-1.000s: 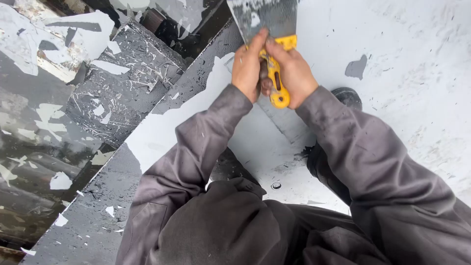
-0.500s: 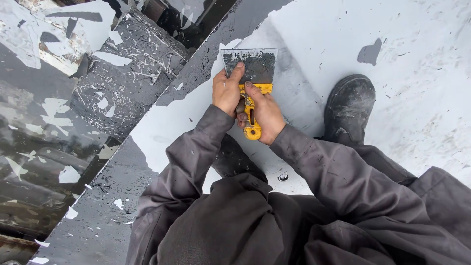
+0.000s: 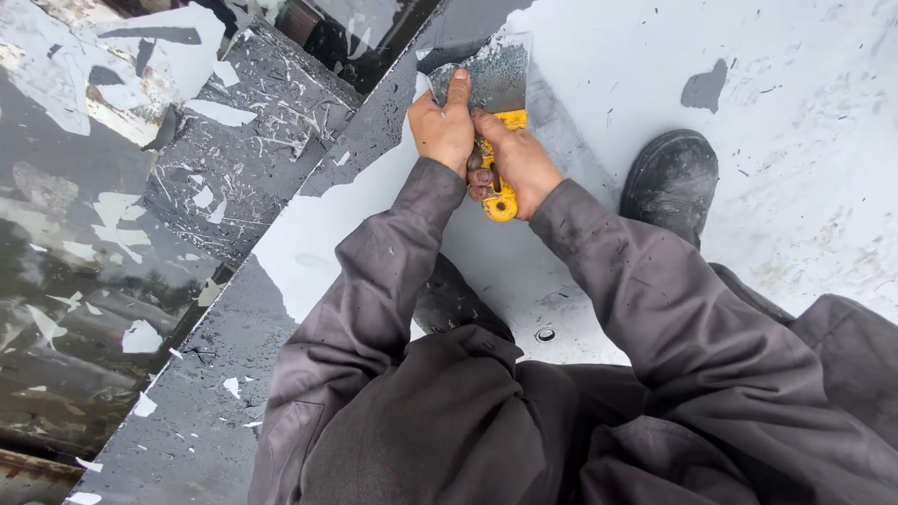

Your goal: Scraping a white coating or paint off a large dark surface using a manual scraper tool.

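Pale grey coating [image 3: 795,187] is covering most of the flat surface, w/ a dark bare patch [image 3: 703,86] showing upper right and a small round fastener [image 3: 544,334] sitting in it near the knees. Scraper [image 3: 494,103] is lying w/ its wide metal blade flat against the coating, right at the edge where pale coating is giving way to dark stripped metal [image 3: 187,411]. Right hand [image 3: 516,161] is wrapping tight around the yellow handle; left hand [image 3: 443,126] is closing over the top, index finger stretched along the blade, pressing down. Both hands are touching each other. Black boot [image 3: 672,182] is resting on the coating just right of the hands. Grey sleeves and work clothes are filling the lower frame. Left side: dark panels [image 3: 243,159] are sitting at an angle, scratched up, w/ white flakes [image 3: 140,337] scattered all over. Surface is looking wet/glossy on the far left. Can't tell if indoors or out.
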